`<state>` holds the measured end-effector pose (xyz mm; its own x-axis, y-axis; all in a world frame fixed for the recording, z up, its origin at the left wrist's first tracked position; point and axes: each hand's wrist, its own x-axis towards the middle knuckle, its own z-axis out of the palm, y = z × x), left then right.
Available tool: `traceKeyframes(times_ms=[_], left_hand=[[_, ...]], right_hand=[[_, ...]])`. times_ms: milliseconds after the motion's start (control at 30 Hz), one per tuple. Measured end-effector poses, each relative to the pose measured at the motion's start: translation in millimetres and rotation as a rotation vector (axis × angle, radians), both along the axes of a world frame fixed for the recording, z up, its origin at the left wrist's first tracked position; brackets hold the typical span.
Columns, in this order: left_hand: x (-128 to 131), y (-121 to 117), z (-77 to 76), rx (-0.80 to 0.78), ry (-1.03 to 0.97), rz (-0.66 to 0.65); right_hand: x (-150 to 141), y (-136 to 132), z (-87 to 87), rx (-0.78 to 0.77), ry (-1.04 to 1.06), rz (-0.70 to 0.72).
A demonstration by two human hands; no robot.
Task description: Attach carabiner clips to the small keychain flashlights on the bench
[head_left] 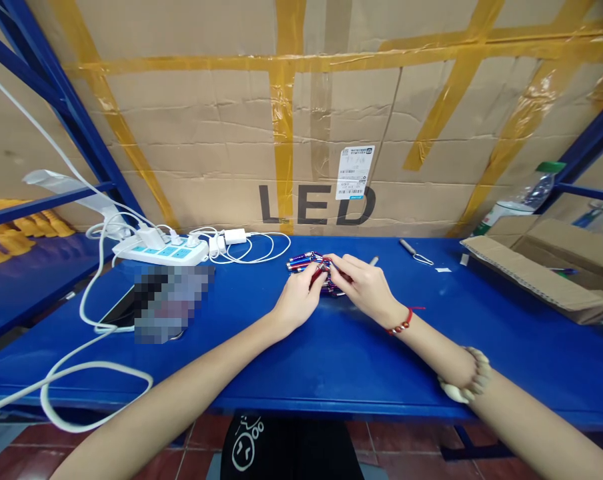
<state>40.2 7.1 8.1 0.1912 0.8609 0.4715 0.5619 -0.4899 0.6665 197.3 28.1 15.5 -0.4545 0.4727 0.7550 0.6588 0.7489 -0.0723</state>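
Both my hands meet over a small pile of shiny metal tubes [301, 261], coloured blue, red and purple, on the blue tabletop. My left hand [297, 297] is closed in a pinch on a red metal tube [319, 272] with a silvery end. From the other side, my right hand [364, 287] has its fingertips pressed together at that end; what they grip is hidden. More tubes lie partly under the fingers. A thin grey stick-like thing [374, 261] pokes out behind my right hand.
A white power strip [161, 251] with chargers and looping cables occupies the left, near a dark tablet-like device [131, 303]. At the right stands an open cardboard box [536, 260] beside a green-capped bottle [536, 183]. A grey-handled wire-loop tool [415, 252] lies at the back. A large taped carton [206, 133] walls the rear.
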Motion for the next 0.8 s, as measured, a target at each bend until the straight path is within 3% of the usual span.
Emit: traceKeyframes(times_ms=[400,800], left_hand=[[-0.5,0.1,-4.6,-0.009,0.078,-0.013],[0.7,0.7,-6.5,-0.020,0.061,-0.024]], right_hand=[[-0.6,0.8,-0.5,0.023,0.070,-0.014],[-1.0,-0.2,-2.2,-0.079,0.025,0.012]])
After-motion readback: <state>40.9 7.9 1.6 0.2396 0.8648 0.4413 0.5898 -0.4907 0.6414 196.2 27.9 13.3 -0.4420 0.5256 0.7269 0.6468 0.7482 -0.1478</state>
